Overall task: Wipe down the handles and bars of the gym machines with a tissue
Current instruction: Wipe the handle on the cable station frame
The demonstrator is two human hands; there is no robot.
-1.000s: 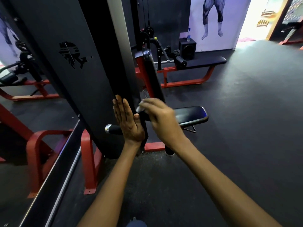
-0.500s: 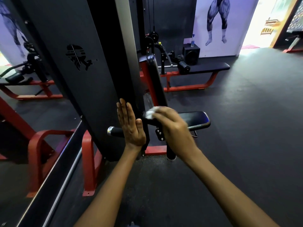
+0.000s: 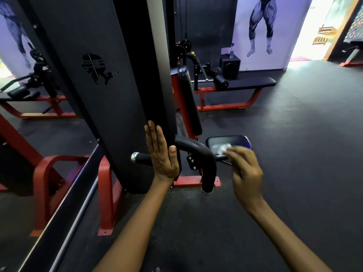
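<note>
No readable writing from here — only a cut-out logo (image 3: 96,69) on the black machine panel (image 3: 110,95). My left hand (image 3: 161,154) lies flat, fingers straight, against its edge. Right hand (image 3: 245,171), blurred, pinches the white tissue (image 3: 223,148) beside the curved black handle (image 3: 198,154).

White tissue (image 3: 223,148) crumpled; curved black handle (image 3: 198,152) bare.

The right hand (image 3: 246,169) has carried the tissue (image 3: 223,147) off the handle (image 3: 198,152).
</note>
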